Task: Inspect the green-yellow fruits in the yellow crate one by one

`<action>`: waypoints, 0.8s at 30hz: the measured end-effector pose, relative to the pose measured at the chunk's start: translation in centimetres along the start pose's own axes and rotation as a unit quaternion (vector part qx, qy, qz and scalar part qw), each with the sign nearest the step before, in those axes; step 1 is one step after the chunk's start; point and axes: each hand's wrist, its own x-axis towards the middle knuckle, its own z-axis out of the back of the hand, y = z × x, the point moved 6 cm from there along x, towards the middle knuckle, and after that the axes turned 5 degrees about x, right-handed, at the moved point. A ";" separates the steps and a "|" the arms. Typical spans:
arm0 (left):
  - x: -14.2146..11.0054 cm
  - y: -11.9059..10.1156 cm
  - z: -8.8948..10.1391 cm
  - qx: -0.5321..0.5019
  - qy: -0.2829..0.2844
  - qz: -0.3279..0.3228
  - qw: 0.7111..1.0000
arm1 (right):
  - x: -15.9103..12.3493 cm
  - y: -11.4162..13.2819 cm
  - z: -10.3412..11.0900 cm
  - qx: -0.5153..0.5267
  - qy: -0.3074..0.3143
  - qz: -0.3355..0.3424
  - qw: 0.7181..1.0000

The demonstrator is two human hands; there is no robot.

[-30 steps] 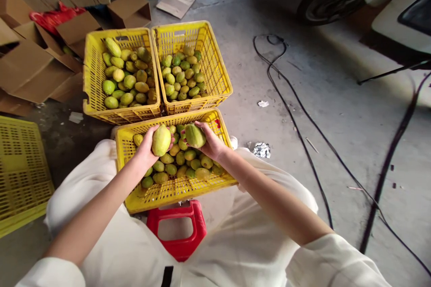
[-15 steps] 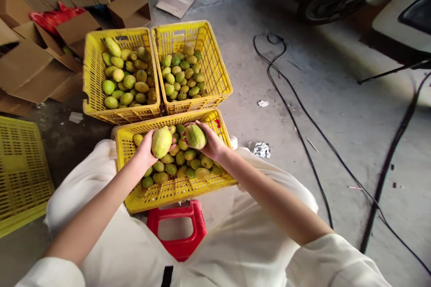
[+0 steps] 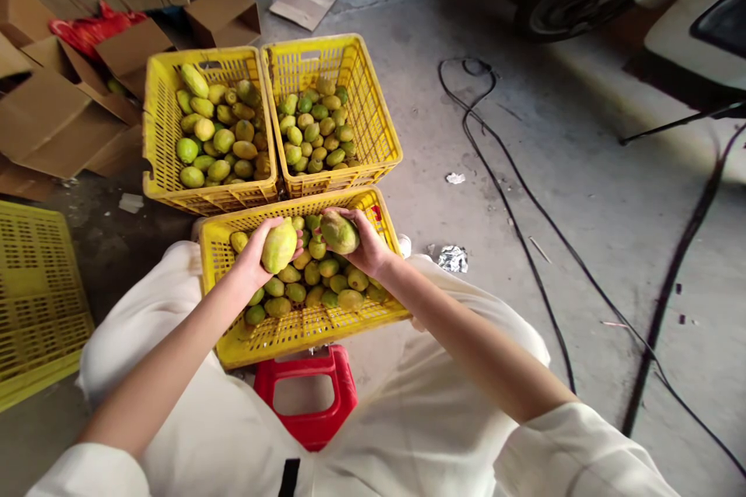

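Note:
My left hand (image 3: 254, 258) is closed around a yellow-green lemon (image 3: 279, 247), its fingers mostly behind the fruit. In my right hand (image 3: 371, 245) is a greener lemon (image 3: 339, 233) with a brownish patch on its upper side. Both hands hover over the low yellow crate (image 3: 240, 353) between my knees, where several more lemons (image 3: 311, 273) lie in a loose layer. Behind it, two deeper yellow crates stand side by side: the left crate (image 3: 152, 116) holds larger-looking lemons (image 3: 224, 141), the right crate (image 3: 378, 120) smaller ones (image 3: 318, 132).
A red plastic stool (image 3: 320, 431) shows below the front crate. Another yellow crate (image 3: 40, 295) stands at far left, with open cardboard boxes (image 3: 58, 120) beyond. Black cables (image 3: 518, 225) run across the floor at right. A vehicle wheel (image 3: 574, 4) and crumpled foil (image 3: 453, 258) are there too.
The lemon in my right hand has been turned, so a browner side now faces up. My left hand and its lemon have hardly moved.

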 end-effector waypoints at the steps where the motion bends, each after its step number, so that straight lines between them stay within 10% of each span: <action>1: 0.0 0.0 0.0 -0.008 0.001 0.003 1.000 | 0.0 0.0 0.0 0.003 -0.005 -0.006 1.000; 18: 0.0 -0.1 0.0 -0.086 -0.008 0.041 0.995 | -0.6 0.3 -0.5 -0.016 0.009 0.019 1.000; 24: 0.4 0.4 0.6 -0.112 -0.020 0.056 0.992 | -0.3 -2.2 1.8 0.072 -0.178 -0.080 0.978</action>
